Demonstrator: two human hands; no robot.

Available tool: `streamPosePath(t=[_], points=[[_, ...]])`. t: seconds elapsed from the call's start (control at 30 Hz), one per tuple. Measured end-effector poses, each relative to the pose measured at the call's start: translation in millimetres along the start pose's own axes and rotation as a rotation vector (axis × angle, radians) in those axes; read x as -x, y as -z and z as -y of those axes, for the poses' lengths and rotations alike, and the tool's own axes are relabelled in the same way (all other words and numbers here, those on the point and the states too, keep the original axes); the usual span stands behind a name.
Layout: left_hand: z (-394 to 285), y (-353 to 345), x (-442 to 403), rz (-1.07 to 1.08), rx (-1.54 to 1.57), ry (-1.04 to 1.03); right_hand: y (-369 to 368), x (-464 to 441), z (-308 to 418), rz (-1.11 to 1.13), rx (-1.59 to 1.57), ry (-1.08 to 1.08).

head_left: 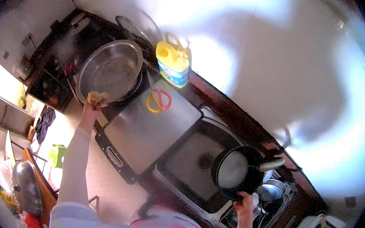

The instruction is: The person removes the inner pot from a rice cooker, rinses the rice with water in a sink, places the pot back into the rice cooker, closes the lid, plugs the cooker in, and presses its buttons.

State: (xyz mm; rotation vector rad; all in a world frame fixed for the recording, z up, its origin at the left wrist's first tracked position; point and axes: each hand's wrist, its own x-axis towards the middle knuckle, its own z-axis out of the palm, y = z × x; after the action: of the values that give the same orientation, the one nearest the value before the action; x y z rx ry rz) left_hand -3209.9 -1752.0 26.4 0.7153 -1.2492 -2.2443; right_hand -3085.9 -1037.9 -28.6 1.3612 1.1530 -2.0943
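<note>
My left hand [93, 104] grips the near rim of a wide metal basin [110, 68] at the left end of the counter. A tan patch shows beside its fingers inside the basin; I cannot tell whether it is a small thing or a reflection. On the right, my right hand [244, 203] is closed on the near edge of a black pan [238, 171]. This pan is tilted over the right part of the sink [186, 163], and a pale handle [273, 164] sticks out at its far side.
A cutting board [145, 132] lies left of the sink, with red-and-yellow scissors [159, 101] on it. Behind it stands a yellow jug [173, 64]. Right of the pan, a metal bowl [271, 191] sits in a dish rack [286, 205]. A pan lid [28, 187] is at lower left.
</note>
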Motion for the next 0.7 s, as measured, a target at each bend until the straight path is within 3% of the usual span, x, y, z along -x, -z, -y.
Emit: streamPosePath(t=[0.03,0.07,0.1,0.17,0.2,0.3,0.43,0.53,0.7], points=[[-3.6,-8.3,-2.3,-0.070,0.093,0.060,1.8,-2.8,-2.0,0.008,0.009,0.002],[7.8,38.4,-43.5,-0.013,0.120,0.139,2.0,-2.8,-3.0,0.024,0.034,-0.016],[8.5,38.4,-44.6,-0.010,0.116,0.128,1.6,-1.4,-3.3,0.040,0.062,-0.034],[0.8,23.3,-37.5,0.000,0.107,0.099,-5.9,6.7,-3.1,0.023,0.051,-0.038],[-6.7,-16.1,-12.2,-0.073,0.090,0.024,-15.9,15.8,-2.1,-0.011,0.013,-0.025],[-26.0,-29.4,-7.4,-0.014,0.136,0.196,-13.5,7.5,-10.1,-0.073,-0.025,0.015],[-12.1,-64.6,16.8,-0.385,0.381,0.075,-17.1,19.9,-12.7,-0.084,-0.009,0.080],[1.9,-24.2,5.2,-0.413,0.000,-0.106,-30.1,32.0,-10.9,-0.092,-0.016,0.105],[-1.7,-21.6,7.3,-0.631,-0.306,-0.144,-16.6,12.1,-12.7,-0.073,-0.010,0.050]])
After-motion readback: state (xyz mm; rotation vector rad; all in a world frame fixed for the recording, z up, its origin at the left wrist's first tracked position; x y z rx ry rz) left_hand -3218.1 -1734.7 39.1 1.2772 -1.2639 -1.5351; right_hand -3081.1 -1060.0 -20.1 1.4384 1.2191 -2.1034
